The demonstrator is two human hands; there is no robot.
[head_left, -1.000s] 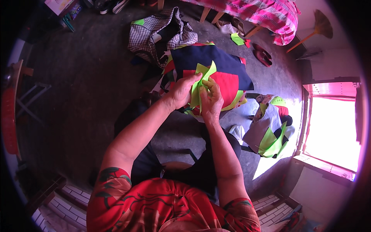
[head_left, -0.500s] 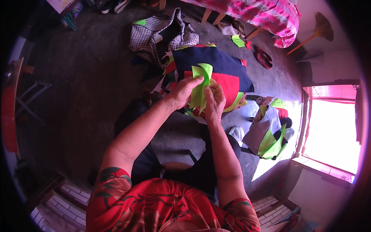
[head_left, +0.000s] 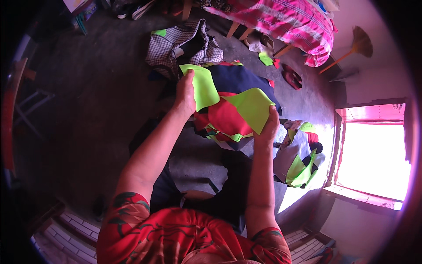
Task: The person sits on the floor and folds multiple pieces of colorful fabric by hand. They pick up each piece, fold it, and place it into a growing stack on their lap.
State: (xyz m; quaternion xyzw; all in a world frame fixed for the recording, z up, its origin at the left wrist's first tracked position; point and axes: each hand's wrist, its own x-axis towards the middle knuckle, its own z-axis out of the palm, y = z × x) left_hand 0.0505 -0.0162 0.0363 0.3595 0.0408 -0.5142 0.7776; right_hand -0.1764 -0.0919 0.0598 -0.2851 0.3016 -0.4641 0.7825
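My left hand (head_left: 186, 94) is closed on a lime-green fabric piece (head_left: 205, 90), its thumb on the upper left part. My right hand (head_left: 271, 126) grips another lime-green fabric piece (head_left: 254, 108) by its right edge. The two pieces come together at a narrow point between my hands; whether they are joined there I cannot tell. Just beneath lies a heap of cloth pieces, with a dark navy piece (head_left: 239, 78) at the back and a red piece (head_left: 223, 119) nearer me. What supports the heap is hidden.
A checked cloth bag (head_left: 165, 50) lies behind the heap. To the right, a grey cloth bundle (head_left: 293, 149) holds green scraps. A dark red shoe (head_left: 292, 77), a broom (head_left: 361, 43) and a bed with a pink checked cover (head_left: 281, 26) stand beyond. A bright window (head_left: 373, 154) is at right.
My hands have moved apart, the left one left and the right one right. The green fabric, bunched between them before, is now spread out as two flat pieces.
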